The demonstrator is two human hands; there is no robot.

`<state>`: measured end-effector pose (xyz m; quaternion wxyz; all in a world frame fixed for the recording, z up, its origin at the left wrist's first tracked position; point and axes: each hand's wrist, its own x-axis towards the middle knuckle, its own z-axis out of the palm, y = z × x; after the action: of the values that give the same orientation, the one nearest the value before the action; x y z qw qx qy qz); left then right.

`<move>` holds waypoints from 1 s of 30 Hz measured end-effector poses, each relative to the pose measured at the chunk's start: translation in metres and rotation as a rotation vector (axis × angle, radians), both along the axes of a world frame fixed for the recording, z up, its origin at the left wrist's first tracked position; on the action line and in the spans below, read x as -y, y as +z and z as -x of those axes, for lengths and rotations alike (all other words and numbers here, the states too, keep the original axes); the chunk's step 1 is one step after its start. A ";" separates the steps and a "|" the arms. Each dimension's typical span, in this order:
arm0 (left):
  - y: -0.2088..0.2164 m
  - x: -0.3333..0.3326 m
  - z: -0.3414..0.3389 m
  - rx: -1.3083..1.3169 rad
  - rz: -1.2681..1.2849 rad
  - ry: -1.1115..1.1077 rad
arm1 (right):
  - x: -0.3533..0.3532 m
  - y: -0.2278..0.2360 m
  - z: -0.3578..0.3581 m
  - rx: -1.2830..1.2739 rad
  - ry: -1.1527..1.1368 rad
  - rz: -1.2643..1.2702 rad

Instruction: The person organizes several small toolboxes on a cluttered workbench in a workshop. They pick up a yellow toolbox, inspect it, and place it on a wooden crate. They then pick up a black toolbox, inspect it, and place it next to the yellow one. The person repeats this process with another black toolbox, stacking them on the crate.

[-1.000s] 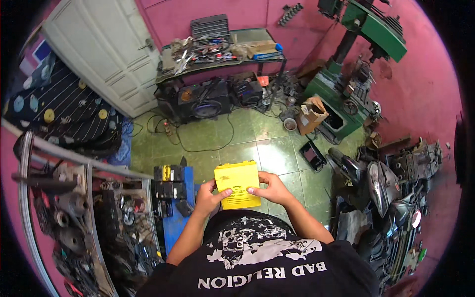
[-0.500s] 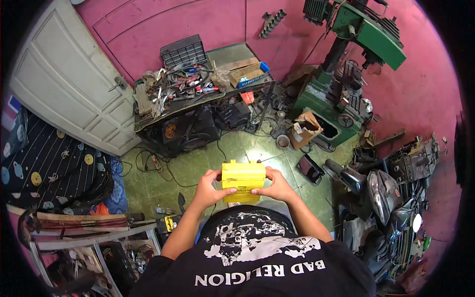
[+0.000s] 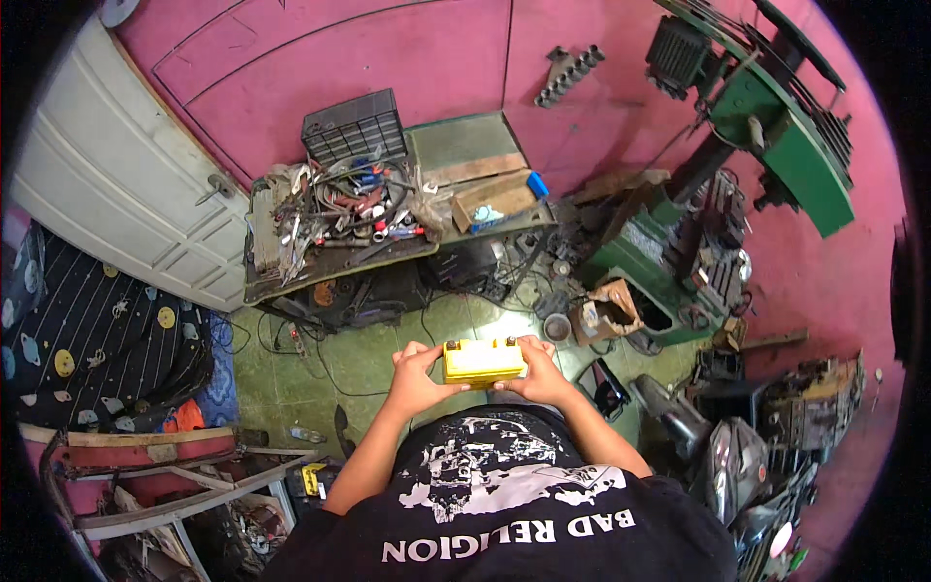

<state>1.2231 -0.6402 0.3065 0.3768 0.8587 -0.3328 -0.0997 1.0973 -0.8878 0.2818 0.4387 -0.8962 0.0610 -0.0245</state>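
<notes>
A small yellow battery [image 3: 482, 362], boxy like a motorcycle's, is held up in front of my chest. Two dark terminals stand at the corners of its far edge. My left hand [image 3: 419, 376] grips its left end, while my right hand [image 3: 539, 371] closes on the opposite end. Both thumbs lie along its near side. Its top faces up toward me, and its underside is hidden.
Ahead stands a workbench [image 3: 339, 254] heaped with hand tools, with an open cardboard box [image 3: 497, 206] on it. A green drill press [image 3: 648, 254] rises at the right. Motorcycle parts [image 3: 732, 466] crowd the lower right; a metal frame shelf [image 3: 175, 504] fills the lower left.
The battery has tipped from showing its broad printed face to showing its narrow top. Both hands turned with it and kept hold. My view has shifted as well.
</notes>
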 end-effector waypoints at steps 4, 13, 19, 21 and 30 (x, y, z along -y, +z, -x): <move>-0.003 0.064 -0.043 0.094 -0.029 0.045 | 0.063 0.010 -0.061 0.034 0.027 0.104; -0.015 0.171 -0.162 0.254 0.021 0.090 | 0.164 0.008 -0.192 0.231 0.000 0.243; -0.023 0.222 -0.269 0.083 0.029 0.090 | 0.209 -0.011 -0.293 0.226 -0.042 0.160; -0.038 0.239 -0.308 0.023 0.021 0.087 | 0.225 -0.029 -0.329 0.221 -0.072 0.167; -0.098 0.324 -0.452 -0.096 0.016 0.086 | 0.301 -0.069 -0.471 0.082 -0.119 0.229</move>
<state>1.6748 -0.9646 0.2088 0.4032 0.8633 -0.2779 -0.1217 1.5680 -1.1884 0.2133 0.3336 -0.9334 0.0926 -0.0940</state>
